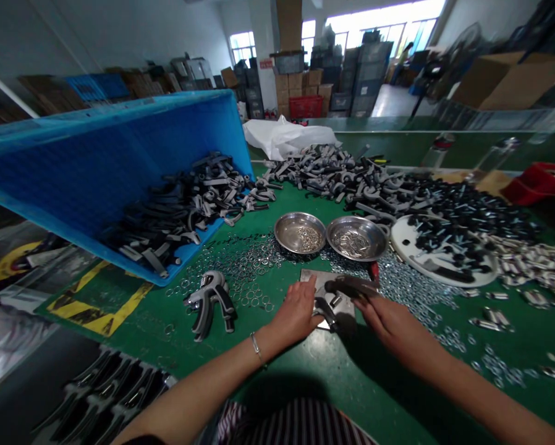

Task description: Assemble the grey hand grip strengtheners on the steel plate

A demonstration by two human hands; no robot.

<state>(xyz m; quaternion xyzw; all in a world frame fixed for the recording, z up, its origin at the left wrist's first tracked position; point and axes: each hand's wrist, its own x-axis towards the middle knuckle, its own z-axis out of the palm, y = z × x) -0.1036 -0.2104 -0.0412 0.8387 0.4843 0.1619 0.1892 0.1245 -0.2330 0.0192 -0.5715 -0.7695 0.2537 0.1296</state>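
Left hand (296,312) lies flat, fingers spread, pinning a small steel plate (317,281) on the green bench (305,371). Right hand (389,315) has fingers clamped on a dark grey plastic grip handle (347,287): judged rigid, light, best held mid-length. Beyond the fingers, two round steel dishes (300,233).

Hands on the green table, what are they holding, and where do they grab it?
The right hand grips a dark handle piece along its top. The left hand steadies the black part on the metal plate.

Shiny steel bowls (300,233); matt green tabletop (305,371); blue plastic crate (96,161) (ribbed); dull metal plate (315,279).
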